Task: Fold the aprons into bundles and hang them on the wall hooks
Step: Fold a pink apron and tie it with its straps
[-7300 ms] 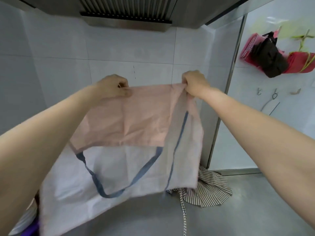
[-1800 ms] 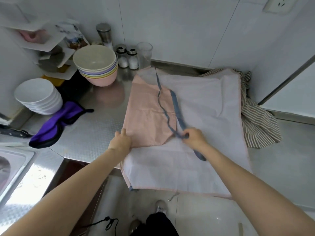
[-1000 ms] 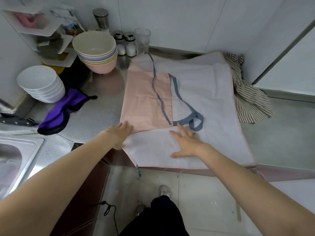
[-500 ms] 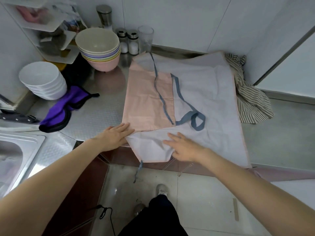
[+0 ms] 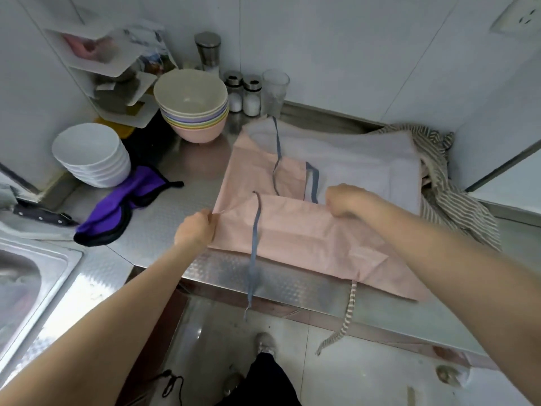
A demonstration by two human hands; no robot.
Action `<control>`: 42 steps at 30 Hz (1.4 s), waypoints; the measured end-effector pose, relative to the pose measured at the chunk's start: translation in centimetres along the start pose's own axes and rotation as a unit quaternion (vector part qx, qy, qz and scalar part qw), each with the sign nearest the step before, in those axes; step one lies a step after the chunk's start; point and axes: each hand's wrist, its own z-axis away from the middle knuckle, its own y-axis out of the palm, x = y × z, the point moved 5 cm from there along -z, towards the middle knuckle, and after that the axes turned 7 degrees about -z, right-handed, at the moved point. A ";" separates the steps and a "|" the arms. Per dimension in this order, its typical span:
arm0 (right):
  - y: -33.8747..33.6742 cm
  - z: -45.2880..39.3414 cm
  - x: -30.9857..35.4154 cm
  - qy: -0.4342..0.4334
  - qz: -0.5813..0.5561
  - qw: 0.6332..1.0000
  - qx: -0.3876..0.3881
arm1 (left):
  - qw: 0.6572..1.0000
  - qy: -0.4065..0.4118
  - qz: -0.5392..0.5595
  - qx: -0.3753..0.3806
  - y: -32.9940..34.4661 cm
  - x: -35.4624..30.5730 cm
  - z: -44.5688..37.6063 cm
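A pink and white apron (image 5: pixel 295 230) with blue straps lies on the steel counter (image 5: pixel 164 218). Its near part is folded up over the rest, pink side showing. My left hand (image 5: pixel 196 228) pinches the left end of the folded edge. My right hand (image 5: pixel 344 200) grips the same edge further right. One blue strap (image 5: pixel 254 253) hangs over the counter's front edge. A striped apron (image 5: pixel 450 194) lies crumpled at the right, partly under the pink one, and its striped tie (image 5: pixel 347 317) dangles off the counter. No wall hooks are in view.
A purple cloth (image 5: pixel 117 209) lies left of the apron. Behind it stand stacked white bowls (image 5: pixel 90 156), stacked coloured bowls (image 5: pixel 193 104), shakers (image 5: pixel 243 93) and a glass (image 5: pixel 273 89). A sink (image 5: pixel 26 285) is at the near left, a knife (image 5: pixel 41 215) beside it.
Both hands went from lying flat on the apron's near edge to gripping it. They have lifted that edge and folded it away from me over the apron, so the pink side shows.
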 end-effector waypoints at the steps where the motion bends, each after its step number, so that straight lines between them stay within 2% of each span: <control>1: 0.1 -0.5 0.2 0.006 0.012 1.000 -0.012 | 1.000 -0.004 -0.027 0.004 0.3 0.1 -0.4; 9: 6.1 -3.7 0.7 0.012 0.048 0.995 -0.090 | 0.980 0.002 -0.196 0.023 1.6 0.9 -1.4; 11: 7.7 -3.7 0.2 0.016 0.030 0.992 -0.121 | 0.979 0.012 -0.205 -0.016 0.8 0.5 -1.1; 12: 8.2 -3.5 -0.1 0.016 0.024 0.990 -0.139 | 0.977 0.040 -0.203 -0.061 0.3 -0.3 -0.9; 14: 8.6 -3.2 -0.3 0.021 0.010 0.988 -0.152 | 0.957 0.153 -0.206 -0.138 -0.4 -3.5 0.0; 15: 8.5 -3.2 -0.3 0.023 0.004 0.988 -0.150 | 0.943 0.231 -0.209 -0.119 0.0 -5.6 0.7; 16: 8.2 -3.1 -0.2 0.024 0.000 0.989 -0.146 | 0.925 0.300 -0.224 -0.065 1.2 -7.6 1.5; 18: 7.6 -2.9 0.3 0.009 -0.012 0.989 -0.149 | 0.886 0.357 -0.289 0.065 4.5 -9.9 2.5; 20: 7.0 -1.7 0.2 -0.012 -0.039 0.982 -0.182 | 0.857 0.358 -0.356 0.102 7.0 -11.2 2.6; 21: 6.7 -1.1 0.4 -0.033 -0.050 0.975 -0.212 | 0.855 0.339 -0.378 0.106 7.5 -11.2 2.2; 23: 6.8 0.9 -0.3 -0.074 -0.056 0.963 -0.252 | 0.864 0.293 -0.388 0.127 7.8 -11.8 2.0; 24: 7.3 1.6 -0.7 -0.095 -0.051 0.964 -0.243 | 0.874 0.271 -0.378 0.144 7.6 -11.9 2.0; 27: 9.6 3.3 -2.9 -0.108 -0.062 0.982 -0.140 | 0.889 0.254 -0.331 0.190 7.3 -12.5 2.8; 30: 11.3 3.9 -4.8 -0.111 -0.104 0.988 -0.021 | 0.856 0.310 -0.354 0.215 8.3 -13.4 5.1; 32: 12.2 4.3 -5.3 -0.114 -0.077 0.990 0.004 | 0.841 0.325 -0.382 0.205 9.3 -14.2 6.6; 35: 13.2 4.7 -5.8 -0.083 0.005 0.997 -0.002 | 0.853 0.300 -0.397 0.158 9.6 -14.8 6.8; 38: 13.2 5.8 -5.9 -0.029 0.038 0.999 -0.013 | 0.852 0.306 -0.405 0.131 9.0 -14.9 5.9; 40: 12.1 6.3 -6.1 -0.007 0.057 0.997 -0.054 | 0.850 0.319 -0.395 0.144 8.0 -14.5 5.2; 42: 10.8 6.3 -6.7 -0.006 0.076 0.992 -0.102 | 0.834 0.339 -0.413 0.143 7.0 -13.9 4.9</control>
